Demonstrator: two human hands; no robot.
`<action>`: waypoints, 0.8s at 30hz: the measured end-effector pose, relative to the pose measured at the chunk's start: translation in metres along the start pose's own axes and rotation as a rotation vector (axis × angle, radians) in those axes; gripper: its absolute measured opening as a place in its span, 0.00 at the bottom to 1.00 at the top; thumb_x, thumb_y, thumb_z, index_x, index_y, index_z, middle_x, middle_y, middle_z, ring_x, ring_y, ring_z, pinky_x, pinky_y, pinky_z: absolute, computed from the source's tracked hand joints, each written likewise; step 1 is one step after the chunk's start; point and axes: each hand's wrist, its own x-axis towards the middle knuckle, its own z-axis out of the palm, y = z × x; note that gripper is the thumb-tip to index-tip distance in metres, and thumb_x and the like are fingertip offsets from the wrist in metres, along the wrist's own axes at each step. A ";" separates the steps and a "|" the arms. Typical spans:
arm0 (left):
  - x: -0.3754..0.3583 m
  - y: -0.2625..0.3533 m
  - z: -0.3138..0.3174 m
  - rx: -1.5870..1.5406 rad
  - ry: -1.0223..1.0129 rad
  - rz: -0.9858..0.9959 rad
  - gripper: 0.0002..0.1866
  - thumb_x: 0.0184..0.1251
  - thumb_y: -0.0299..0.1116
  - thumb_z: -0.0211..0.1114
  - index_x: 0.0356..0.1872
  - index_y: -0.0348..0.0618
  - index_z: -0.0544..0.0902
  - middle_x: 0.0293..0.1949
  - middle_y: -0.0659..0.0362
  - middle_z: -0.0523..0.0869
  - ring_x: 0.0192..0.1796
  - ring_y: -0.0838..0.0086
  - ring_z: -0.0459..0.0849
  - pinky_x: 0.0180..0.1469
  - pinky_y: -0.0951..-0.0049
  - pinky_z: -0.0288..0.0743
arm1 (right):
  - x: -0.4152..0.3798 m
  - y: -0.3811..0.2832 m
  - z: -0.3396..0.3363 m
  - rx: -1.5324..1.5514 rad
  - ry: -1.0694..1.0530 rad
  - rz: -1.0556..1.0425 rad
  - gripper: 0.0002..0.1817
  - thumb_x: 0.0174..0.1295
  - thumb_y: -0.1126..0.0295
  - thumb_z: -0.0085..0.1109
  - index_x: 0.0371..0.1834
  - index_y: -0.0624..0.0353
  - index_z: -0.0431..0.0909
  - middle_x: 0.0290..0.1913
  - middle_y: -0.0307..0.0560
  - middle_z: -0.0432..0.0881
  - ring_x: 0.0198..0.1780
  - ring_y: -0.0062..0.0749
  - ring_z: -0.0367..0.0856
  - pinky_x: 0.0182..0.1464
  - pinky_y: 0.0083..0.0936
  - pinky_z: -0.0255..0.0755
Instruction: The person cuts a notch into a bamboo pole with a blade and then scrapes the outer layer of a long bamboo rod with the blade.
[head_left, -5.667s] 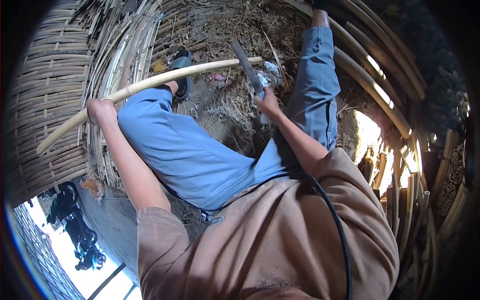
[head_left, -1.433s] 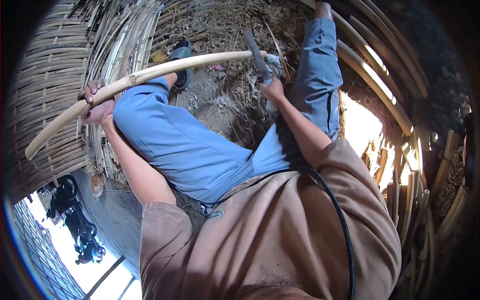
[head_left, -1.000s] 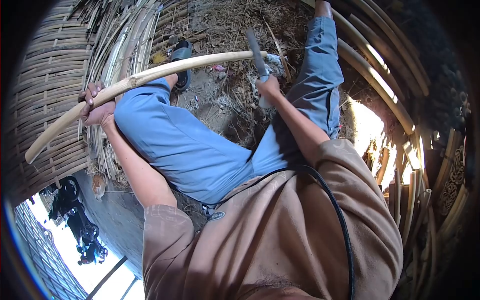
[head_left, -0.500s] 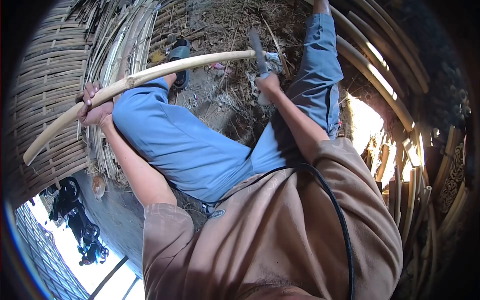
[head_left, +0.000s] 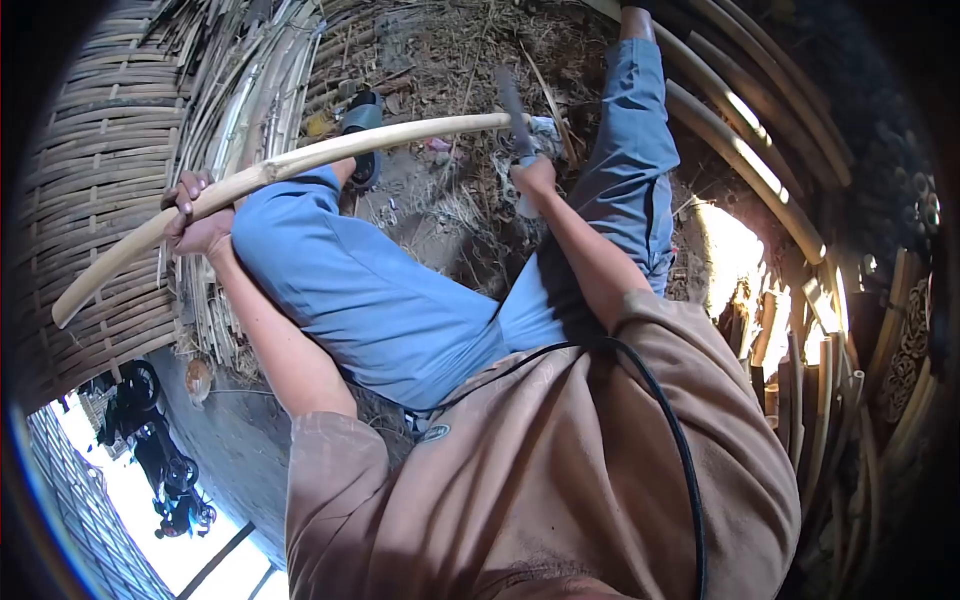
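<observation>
My left hand (head_left: pixel 197 218) is closed around a long pale bamboo pole (head_left: pixel 330 152), near its left end. The pole rests across my left knee and slants up to the right. In my right hand (head_left: pixel 535 180) is a knife (head_left: pixel 514 105) with a long grey blade, slightly blurred, pointing away from me. Its blade crosses the pole's far right end; whether it touches cannot be told. A pale handle end shows below my right fist.
At left lies a woven bamboo panel (head_left: pixel 95 210), beside split bamboo strips (head_left: pixel 245 110). A sandal (head_left: pixel 362 140) is on my left foot. Thick bamboo poles (head_left: pixel 745 165) curve along the right. Parked motorcycles (head_left: pixel 165 450) stand at lower left. Shavings cover the ground (head_left: pixel 450 70).
The pole's right end and the knife sit slightly lower in view, while the surroundings have shifted a little too. Both hands keep their holds.
</observation>
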 end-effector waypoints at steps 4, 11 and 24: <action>0.000 0.000 -0.009 0.002 0.049 -0.016 0.21 0.35 0.39 0.61 0.34 0.42 0.86 0.24 0.63 0.75 0.36 0.67 0.70 0.48 0.64 0.64 | -0.038 -0.006 -0.013 -0.066 -0.096 -0.173 0.22 0.53 0.62 0.69 0.46 0.67 0.81 0.41 0.64 0.87 0.44 0.54 0.88 0.49 0.44 0.80; 0.004 0.040 0.048 0.225 0.568 0.050 0.18 0.55 0.41 0.64 0.41 0.38 0.80 0.32 0.54 0.77 0.36 0.62 0.77 0.48 0.55 0.75 | -0.009 0.009 -0.030 -0.171 -0.057 -0.270 0.21 0.52 0.66 0.70 0.49 0.64 0.80 0.39 0.61 0.87 0.45 0.56 0.87 0.51 0.44 0.78; 0.053 0.030 -0.028 0.328 0.772 -0.057 0.11 0.63 0.39 0.56 0.26 0.51 0.64 0.23 0.65 0.67 0.26 0.71 0.71 0.37 0.65 0.74 | 0.004 -0.027 -0.045 -0.080 -0.015 -0.095 0.26 0.54 0.61 0.64 0.53 0.69 0.80 0.52 0.70 0.85 0.59 0.60 0.83 0.64 0.46 0.75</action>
